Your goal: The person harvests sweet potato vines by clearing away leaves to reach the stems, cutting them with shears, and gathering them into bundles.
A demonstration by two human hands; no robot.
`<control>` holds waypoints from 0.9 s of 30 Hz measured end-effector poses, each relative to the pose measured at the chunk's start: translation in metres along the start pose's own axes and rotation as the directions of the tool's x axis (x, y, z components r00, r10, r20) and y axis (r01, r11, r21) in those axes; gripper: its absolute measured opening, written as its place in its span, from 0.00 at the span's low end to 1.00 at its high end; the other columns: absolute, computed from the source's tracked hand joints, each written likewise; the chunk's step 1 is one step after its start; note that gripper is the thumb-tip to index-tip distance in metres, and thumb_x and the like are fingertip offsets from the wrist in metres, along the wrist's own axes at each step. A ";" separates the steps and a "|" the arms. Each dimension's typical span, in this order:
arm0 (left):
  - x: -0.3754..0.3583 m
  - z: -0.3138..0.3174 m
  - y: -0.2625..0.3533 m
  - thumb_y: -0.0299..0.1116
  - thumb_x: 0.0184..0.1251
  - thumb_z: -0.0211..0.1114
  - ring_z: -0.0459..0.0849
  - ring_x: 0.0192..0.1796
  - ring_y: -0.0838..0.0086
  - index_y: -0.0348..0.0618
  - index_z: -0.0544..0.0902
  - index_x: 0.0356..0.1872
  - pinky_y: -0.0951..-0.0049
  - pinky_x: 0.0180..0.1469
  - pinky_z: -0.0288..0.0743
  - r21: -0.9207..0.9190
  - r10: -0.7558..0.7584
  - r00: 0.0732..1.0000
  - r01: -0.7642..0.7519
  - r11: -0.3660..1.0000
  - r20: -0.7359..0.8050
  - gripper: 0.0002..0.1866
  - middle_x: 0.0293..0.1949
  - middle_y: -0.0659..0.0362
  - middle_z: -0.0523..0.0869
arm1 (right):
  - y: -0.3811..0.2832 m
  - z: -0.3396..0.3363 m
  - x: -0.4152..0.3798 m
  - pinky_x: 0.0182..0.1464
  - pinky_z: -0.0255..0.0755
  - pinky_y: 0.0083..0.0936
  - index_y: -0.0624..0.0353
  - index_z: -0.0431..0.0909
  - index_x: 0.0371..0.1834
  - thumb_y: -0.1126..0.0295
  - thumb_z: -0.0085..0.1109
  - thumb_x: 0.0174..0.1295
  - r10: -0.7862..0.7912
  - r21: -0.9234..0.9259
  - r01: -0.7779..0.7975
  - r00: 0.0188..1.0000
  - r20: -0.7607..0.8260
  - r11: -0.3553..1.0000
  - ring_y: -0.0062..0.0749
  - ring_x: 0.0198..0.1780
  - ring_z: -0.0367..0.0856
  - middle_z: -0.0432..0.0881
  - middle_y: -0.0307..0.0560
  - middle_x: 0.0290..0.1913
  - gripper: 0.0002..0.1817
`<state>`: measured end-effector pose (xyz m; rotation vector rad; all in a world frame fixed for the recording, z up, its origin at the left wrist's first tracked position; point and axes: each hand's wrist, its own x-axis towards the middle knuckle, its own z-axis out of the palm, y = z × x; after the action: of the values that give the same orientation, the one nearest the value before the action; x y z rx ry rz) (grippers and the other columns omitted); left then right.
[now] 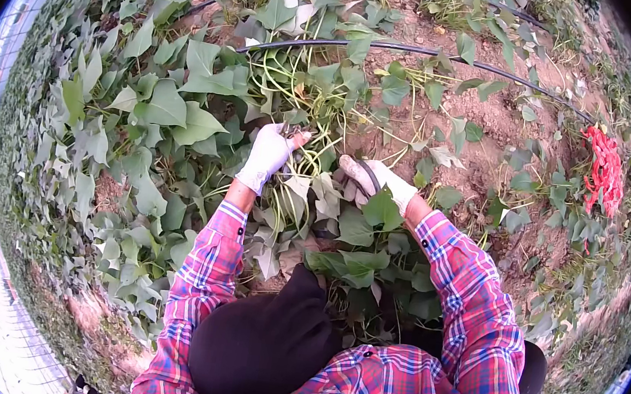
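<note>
My left hand (267, 153), in a white glove with bare fingertips, is closed around thin green vine stems (321, 147) in the middle of the view. Small dark leaf bits show at its fingers. To the right, my right hand (368, 178), also gloved, is curled shut beside the same stems. A dark curved piece (367, 173) crosses its fingers; what it belongs to is hidden. Heart-shaped green leaves (384, 210) partly cover the area just below my right hand. Pale, drooping leaves (297, 187) hang between my two hands.
A thin black hose (425, 51) runs across the soil (488, 115) beyond my hands. A bundle of red strips (604, 171) lies at the right. Dense leafy vines (162, 106) spread over the left side. My dark-clad knee (259, 346) is close below.
</note>
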<state>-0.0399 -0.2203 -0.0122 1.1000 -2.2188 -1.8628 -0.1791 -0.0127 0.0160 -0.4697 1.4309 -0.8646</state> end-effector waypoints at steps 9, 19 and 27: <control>-0.188 -0.066 0.034 0.35 0.58 0.74 0.76 0.30 0.85 0.32 0.85 0.37 0.79 0.35 0.72 0.201 -0.210 0.976 0.216 0.956 -0.050 0.15 0.27 0.64 0.84 | -0.019 -0.029 -0.073 0.20 0.69 0.18 0.64 0.79 0.41 0.45 0.60 0.62 0.188 -0.282 -0.169 0.981 0.041 0.944 0.19 0.18 0.76 0.77 0.39 0.19 0.27; -0.370 -0.164 0.147 0.49 0.51 0.75 0.83 0.28 0.74 0.40 0.88 0.29 0.74 0.37 0.73 0.456 -0.001 0.995 0.045 0.889 -0.098 0.19 0.25 0.59 0.86 | -0.091 0.030 -0.141 0.40 0.74 0.18 0.63 0.72 0.58 0.65 0.65 0.60 -0.402 0.053 0.419 0.817 0.415 0.907 0.17 0.35 0.78 0.81 0.37 0.38 0.24; -0.241 -0.109 0.167 0.45 0.54 0.74 0.81 0.34 0.65 0.40 0.84 0.37 0.68 0.41 0.75 0.584 0.062 0.935 -0.270 0.766 0.350 0.19 0.31 0.53 0.84 | -0.099 0.103 -0.118 0.58 0.72 0.29 0.57 0.67 0.63 0.75 0.59 0.53 -0.811 -0.121 0.829 0.559 0.172 0.546 0.39 0.53 0.82 0.82 0.51 0.50 0.30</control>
<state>0.1101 -0.1795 0.2596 0.6201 -3.1369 -1.3082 -0.0925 -0.0078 0.1795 -1.4013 1.1651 -1.4329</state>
